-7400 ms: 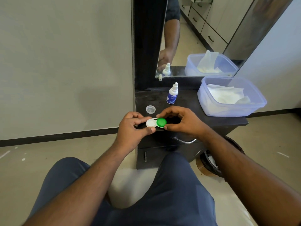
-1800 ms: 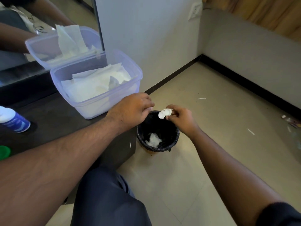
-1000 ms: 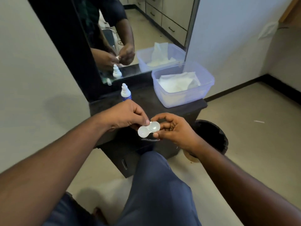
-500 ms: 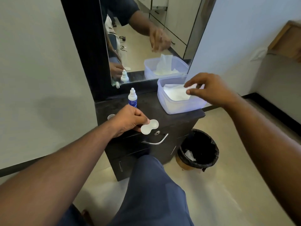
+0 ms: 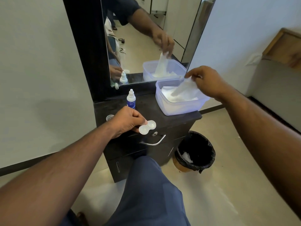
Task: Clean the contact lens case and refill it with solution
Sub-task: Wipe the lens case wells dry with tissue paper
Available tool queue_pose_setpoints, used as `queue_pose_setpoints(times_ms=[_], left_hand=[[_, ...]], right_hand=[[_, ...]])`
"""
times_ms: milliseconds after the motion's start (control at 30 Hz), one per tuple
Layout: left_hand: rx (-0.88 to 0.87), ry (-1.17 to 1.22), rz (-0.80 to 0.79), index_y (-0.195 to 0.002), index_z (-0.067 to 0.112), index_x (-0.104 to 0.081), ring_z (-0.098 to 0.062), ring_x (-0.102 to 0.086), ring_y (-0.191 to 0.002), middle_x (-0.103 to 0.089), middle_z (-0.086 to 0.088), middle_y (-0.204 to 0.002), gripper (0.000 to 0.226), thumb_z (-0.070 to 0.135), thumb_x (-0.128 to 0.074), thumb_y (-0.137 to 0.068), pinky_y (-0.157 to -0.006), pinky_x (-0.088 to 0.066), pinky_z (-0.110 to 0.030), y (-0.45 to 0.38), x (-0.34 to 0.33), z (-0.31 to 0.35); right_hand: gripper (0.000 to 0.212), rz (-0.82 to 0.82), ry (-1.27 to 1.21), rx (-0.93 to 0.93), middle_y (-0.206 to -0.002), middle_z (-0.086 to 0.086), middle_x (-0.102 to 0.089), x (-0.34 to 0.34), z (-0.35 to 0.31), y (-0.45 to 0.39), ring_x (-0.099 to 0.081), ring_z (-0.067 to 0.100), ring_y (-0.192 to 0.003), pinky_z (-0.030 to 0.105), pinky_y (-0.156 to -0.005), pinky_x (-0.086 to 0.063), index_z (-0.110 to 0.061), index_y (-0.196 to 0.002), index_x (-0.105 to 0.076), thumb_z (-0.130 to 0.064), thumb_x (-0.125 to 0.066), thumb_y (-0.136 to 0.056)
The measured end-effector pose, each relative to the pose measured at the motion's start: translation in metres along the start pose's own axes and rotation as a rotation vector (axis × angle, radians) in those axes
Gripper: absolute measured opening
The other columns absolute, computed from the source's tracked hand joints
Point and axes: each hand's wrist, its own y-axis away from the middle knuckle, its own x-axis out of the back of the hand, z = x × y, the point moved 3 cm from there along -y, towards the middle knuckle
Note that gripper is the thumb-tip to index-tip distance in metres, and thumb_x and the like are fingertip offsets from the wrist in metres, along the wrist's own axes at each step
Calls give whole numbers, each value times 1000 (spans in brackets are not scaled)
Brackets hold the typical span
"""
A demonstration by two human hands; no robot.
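Two containers noted: a translucent plastic tub on the black cabinet top, stacked with white tissues, and a black-lined waste bin on the floor beside the cabinet, holding crumpled paper. Right hand pinches one tissue, its corner raised above the tub. Solution bottle stands upright, blue label unreadable. Left hand grips the contact lens case at one end: clear, two open wells, caps off, held over the cabinet's front edge. A clear cap lies behind the wrist.
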Motion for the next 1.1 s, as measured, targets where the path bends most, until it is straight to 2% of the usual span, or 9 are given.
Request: queue_pose_setpoints(times_ms=[133,300,433,567,667,733,867,967,1100], left_hand=[[-19,-11,3,-87,-5,-72,-2,-67,-56,-70,-8,-81,9,-1,-69,-81,-48,-49,-12,5,0,2],[-11,51,7,-84,-7,-70,-12,-68,-59,-72,-13,-79,8,0,-68,-81,-50,-51,-18,17,14,-8],[42,149,-1,-77,-5,-64,-14,-65,-57,-68,-11,-69,8,1,-68,-82,-49,-53,-24,30,36,-23],[52,195,14,-77,-1,-61,-13,-64,-55,-63,-12,-68,10,2,-69,-82,-49,-55,-27,37,40,-29],[48,187,35,-72,1,-61,-14,-65,-55,-63,-12,-67,13,2,-70,-81,-50,-57,-29,37,39,-29],[49,175,40,-73,-1,-61,-15,-65,-56,-63,-14,-71,11,-2,-67,-82,-52,-58,-30,37,39,-29],[46,135,40,-92,-16,-62,-16,-65,-57,-63,-21,-81,15,-7,-65,-81,-49,-56,-26,40,40,-28],[45,130,43,-96,-18,-61,-13,-66,-54,-63,-23,-86,20,-7,-66,-81,-46,-53,-21,40,41,-28],[40,157,50,-93,-14,-64,-9,-67,-59,-68,-20,-91,17,-1,-68,-82,-48,-52,-20,39,43,-31]], right_hand=[[32,209,-944,-375,-116,12,-62,-5,-11,17,-62,29,-102,44,-78,-59,-17,-104,-68,-6,-39,-99],[27,127,-1738,-534,-105,12,-68,-54,-52,62,-67,23,-88,35,-75,-59,-9,-113,-61,-9,-37,-100],[18,-40,-1932,-689,-85,12,-71,-105,-82,105,-71,21,-70,40,-69,-60,-4,-105,-65,-10,-53,-92],[19,-92,-2032,-821,-71,9,-68,-140,-97,124,-69,20,-63,38,-66,-59,-5,-83,-62,-14,-49,-93],[21,-91,-1865,-836,-92,13,-67,-155,-96,125,-66,25,-89,38,-79,-57,-5,-90,-64,-25,-62,-88],[33,-35,-1459,-739,-110,12,-66,-160,-89,124,-63,27,-103,39,-79,-57,-8,-107,-61,-26,-72,-81],[52,-8,-770,-398,-110,-6,-59,-154,-92,124,-56,12,-100,24,-76,-48,-25,-115,-57,-23,-83,-70],[44,-49,-536,-285,-109,-4,-62,-160,-93,122,-56,10,-99,21,-80,-43,-17,-112,-65,-25,-81,-72],[24,176,-542,-304,-98,-4,-68,-152,-85,123,-61,6,-85,9,-71,-43,-16,-104,-71,-17,-73,-80]])
